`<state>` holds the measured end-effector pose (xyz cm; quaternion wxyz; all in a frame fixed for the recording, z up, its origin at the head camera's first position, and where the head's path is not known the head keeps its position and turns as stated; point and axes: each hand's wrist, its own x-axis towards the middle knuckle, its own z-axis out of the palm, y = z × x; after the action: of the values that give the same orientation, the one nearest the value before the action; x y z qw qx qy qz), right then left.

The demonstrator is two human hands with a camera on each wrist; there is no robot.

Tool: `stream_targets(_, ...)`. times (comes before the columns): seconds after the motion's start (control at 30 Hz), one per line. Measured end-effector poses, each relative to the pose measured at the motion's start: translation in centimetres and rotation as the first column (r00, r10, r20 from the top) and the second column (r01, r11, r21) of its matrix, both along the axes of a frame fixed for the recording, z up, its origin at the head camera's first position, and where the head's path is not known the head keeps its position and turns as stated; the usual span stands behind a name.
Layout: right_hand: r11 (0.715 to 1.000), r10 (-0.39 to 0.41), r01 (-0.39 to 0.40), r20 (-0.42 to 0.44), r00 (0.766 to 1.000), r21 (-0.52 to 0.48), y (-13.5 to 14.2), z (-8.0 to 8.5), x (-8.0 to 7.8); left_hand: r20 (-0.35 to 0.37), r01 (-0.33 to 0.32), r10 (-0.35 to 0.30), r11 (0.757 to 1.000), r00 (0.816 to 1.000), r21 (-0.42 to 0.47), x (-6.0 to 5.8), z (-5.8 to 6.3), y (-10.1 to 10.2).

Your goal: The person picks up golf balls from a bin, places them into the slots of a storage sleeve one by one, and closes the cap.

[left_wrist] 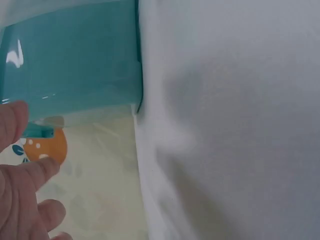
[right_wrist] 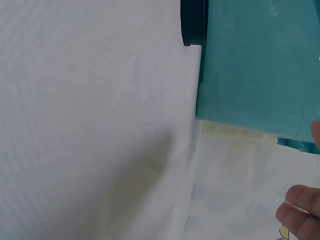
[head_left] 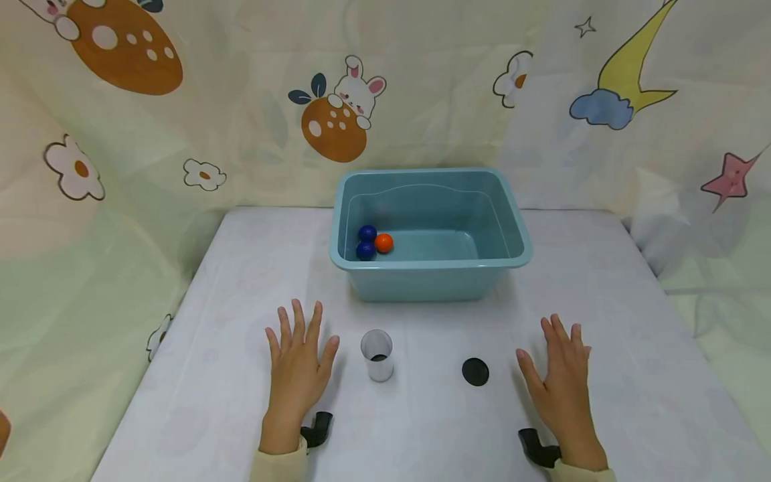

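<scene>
My left hand (head_left: 299, 375) hovers over the white table with its fingers spread, holding nothing. Just to its right stands a small clear cylinder (head_left: 381, 370), upright, its top uncovered and something dark showing inside. On the other side, my right hand (head_left: 561, 385) is also held out with straight fingers and grips nothing. A flat black disc (head_left: 476, 371) lies on the table left of the right thumb. Beyond both hands sits a teal plastic basin (head_left: 421, 281). Two blue balls (head_left: 365, 251) and an orange ball (head_left: 383, 243) rest together in its left part.
The white-covered table (head_left: 421, 435) ends just behind the basin. A patterned cloth (head_left: 253, 114) with rabbits, flowers and a moon hangs behind it and along both sides. Black wrist mounts (head_left: 317, 430) stick out inward from both sleeves.
</scene>
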<state>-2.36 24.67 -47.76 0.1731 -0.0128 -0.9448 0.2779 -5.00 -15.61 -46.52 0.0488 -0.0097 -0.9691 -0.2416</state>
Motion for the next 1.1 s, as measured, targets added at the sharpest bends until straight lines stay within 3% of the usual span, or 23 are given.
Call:
stream_targets(0.33,0.999,0.033,-0.033,0.013,0.999,-0.025,0.0,0.5,-0.1,-0.031,0.035,-0.033,0.997,0.999,0.062,0.0,0.2,0.0)
stream_targets(0.53,0.997,0.058,-0.057,0.025,0.998,-0.056,0.3,1.7,-0.4,-0.037,0.065,-0.061,0.993,0.997,0.098,0.0,0.7,-0.2)
stream_targets(0.7,0.993,0.075,-0.070,0.062,0.995,-0.091,0.5,3.5,-0.7,0.004,0.150,-0.152,0.982,0.988,0.117,-0.2,1.0,-0.2)
stream_targets(0.87,0.986,0.114,-0.107,0.046,0.992,-0.129,0.6,5.4,-1.1,0.065,0.249,-0.274,0.933,0.959,0.259,-0.2,1.1,0.1)
stream_targets(1.1,0.967,0.191,-0.199,-0.063,0.980,-0.161,0.3,7.4,-2.0,0.063,0.278,-0.342,0.846,0.938,0.455,0.0,0.7,0.5)
